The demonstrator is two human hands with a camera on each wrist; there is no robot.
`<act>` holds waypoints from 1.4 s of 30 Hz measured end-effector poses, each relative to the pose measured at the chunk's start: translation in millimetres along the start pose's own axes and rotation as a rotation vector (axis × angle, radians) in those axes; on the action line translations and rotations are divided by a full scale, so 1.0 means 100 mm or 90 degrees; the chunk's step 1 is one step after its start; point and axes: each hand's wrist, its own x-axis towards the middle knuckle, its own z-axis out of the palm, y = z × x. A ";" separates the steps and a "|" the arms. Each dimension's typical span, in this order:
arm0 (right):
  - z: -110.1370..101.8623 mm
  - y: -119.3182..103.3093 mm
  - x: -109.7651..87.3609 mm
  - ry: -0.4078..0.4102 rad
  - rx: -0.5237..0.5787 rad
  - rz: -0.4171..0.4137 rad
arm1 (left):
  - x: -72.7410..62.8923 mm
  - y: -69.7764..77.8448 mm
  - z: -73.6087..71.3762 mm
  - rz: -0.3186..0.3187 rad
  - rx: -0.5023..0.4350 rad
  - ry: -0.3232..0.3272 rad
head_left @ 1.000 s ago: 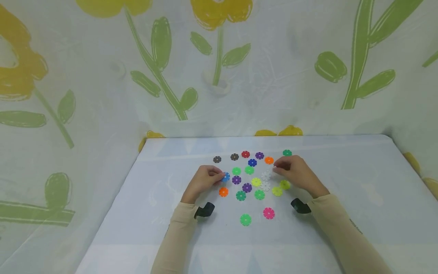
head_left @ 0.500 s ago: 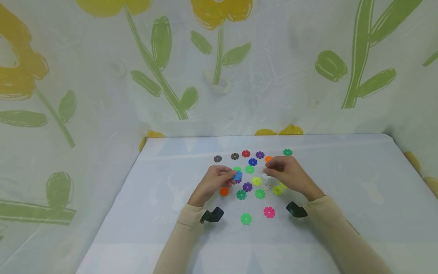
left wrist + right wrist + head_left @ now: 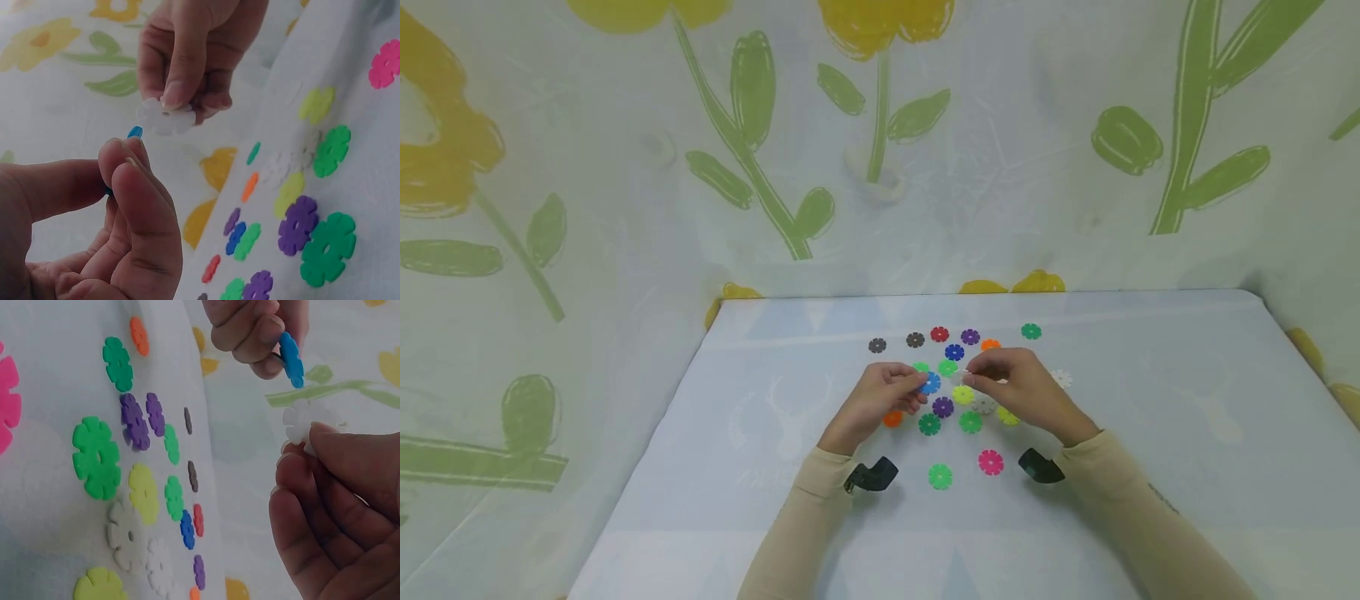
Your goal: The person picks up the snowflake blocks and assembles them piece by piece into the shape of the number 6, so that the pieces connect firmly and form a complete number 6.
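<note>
Near the middle of the head view, my left hand (image 3: 882, 402) pinches a blue snowflake disc (image 3: 932, 382) with notched edges between thumb and fingers. Across from it, my right hand (image 3: 1026, 390) pinches a white snowflake disc (image 3: 303, 420) by its edge. Both discs are held up off the table. In the right wrist view the blue disc (image 3: 291, 360) stands edge-on just above the white one, with a small gap between them. The left wrist view has the white disc (image 3: 164, 117) under the right thumb, while the fingers hide most of the blue one.
Several loose snowflake discs lie on the white table (image 3: 700, 467) beneath and around the hands, among them a pink disc (image 3: 991, 462), a green disc (image 3: 940, 477) and a red disc (image 3: 939, 334). A flower-printed cloth (image 3: 985, 208) rises behind the table.
My left hand has lifted the blue disc and moved right. My right hand has moved left, bringing the white disc close to it. A white disc right of that hand is uncovered.
</note>
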 end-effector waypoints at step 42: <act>0.14 -0.08 -0.05 0.047 -0.041 -0.119 | -0.03 -0.02 0.20 0.036 -0.005 -0.045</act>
